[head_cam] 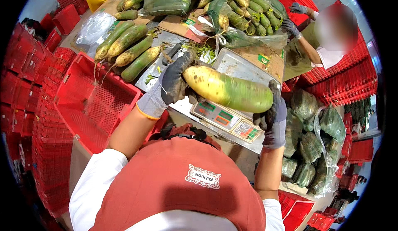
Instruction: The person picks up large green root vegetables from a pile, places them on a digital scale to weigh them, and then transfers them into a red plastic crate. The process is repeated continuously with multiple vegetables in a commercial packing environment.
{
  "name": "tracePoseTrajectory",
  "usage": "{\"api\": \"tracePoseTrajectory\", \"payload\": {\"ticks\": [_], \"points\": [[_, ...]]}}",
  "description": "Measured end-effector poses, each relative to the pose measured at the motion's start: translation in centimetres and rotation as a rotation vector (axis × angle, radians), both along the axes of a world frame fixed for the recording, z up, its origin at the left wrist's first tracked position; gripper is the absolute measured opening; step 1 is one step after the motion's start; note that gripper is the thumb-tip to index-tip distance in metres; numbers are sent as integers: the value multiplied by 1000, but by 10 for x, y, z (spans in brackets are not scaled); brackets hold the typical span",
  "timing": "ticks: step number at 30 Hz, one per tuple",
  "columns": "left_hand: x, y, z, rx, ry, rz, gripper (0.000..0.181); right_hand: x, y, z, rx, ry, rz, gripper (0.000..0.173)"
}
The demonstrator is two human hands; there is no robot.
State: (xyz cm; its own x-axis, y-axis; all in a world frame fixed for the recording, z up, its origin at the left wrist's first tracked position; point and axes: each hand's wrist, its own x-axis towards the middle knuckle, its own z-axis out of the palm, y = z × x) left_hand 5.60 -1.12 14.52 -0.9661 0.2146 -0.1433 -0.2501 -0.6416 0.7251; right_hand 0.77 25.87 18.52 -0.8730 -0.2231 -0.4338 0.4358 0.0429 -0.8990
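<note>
A large green radish [228,89], pale yellow at one end and green at the other, lies level between my gloved hands. My left hand [175,80] grips its pale end; my right hand [273,114] holds the green end. Beneath it is a digital scale [222,117] with a display and keypad facing me. The radish covers part of the scale's metal pan [245,64]. Whether it touches the pan cannot be told. Left of the scale, a black-handled knife [174,51] rests on the metal tabletop among leaf scraps [203,52].
Several long radishes [127,41] lie at the table's left, above a red plastic crate [96,100]. Green net bags of radishes [252,13] stand at the back. A co-worker's gloved hand [291,28] is beside one bag. Wrapped bundles [311,147] sit at right.
</note>
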Motion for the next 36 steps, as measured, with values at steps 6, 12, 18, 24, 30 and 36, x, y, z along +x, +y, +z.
{"api": "tracePoseTrajectory", "payload": {"ticks": [6,12,18,24,30,36], "points": [[6,3,8,259,-230,123,39,-27,-14,-23,342,1109,125,25],[14,-12,3,493,-129,15,53,-34,-36,-31,154,619,0,36],[24,-24,29,55,-13,15,91,-35,-42,-49,658,869,214,36],[36,-30,46,-48,95,109,90,-42,-47,-74,556,1342,353,47],[39,-38,45,127,221,-54,78,-31,-54,-75,-11,119,310,46],[17,-10,-39,-263,366,418,59,7,-77,-54,153,59,392,55]]}}
